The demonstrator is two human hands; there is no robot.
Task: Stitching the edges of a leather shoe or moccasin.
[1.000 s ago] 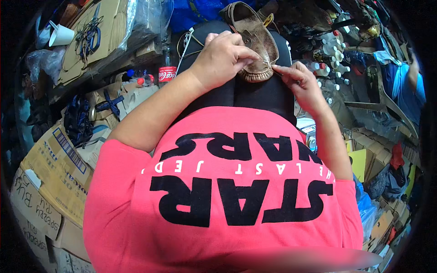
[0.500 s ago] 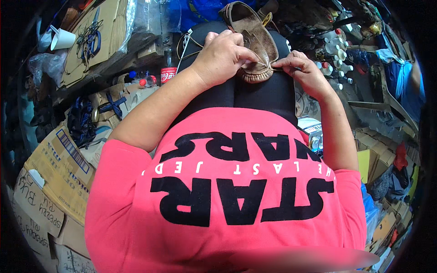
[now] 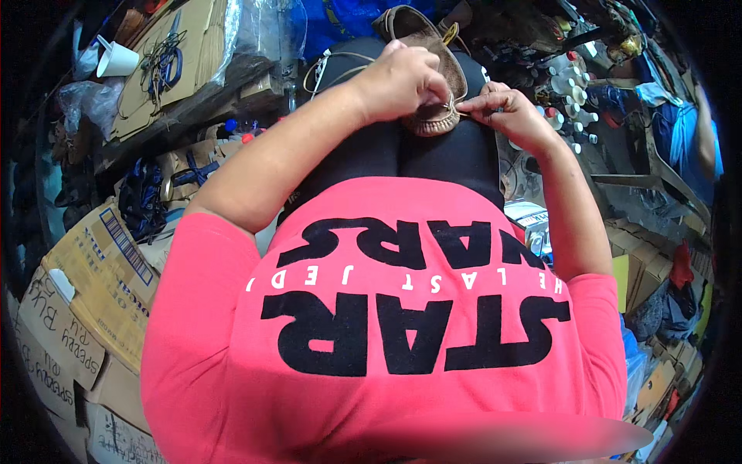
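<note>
We judge the brown shoe on our lap light and pliable, best steadied by its pleated toe, our right hand pinching thread, our left hand's curled grip unclear.

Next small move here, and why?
Probably draw the thin thread a little tauter with the right hand, left hand steadying the moccasin. The right fingertips appear to pinch the thread beside the gathered toe, and the left fingers are bent over that same area.
</note>
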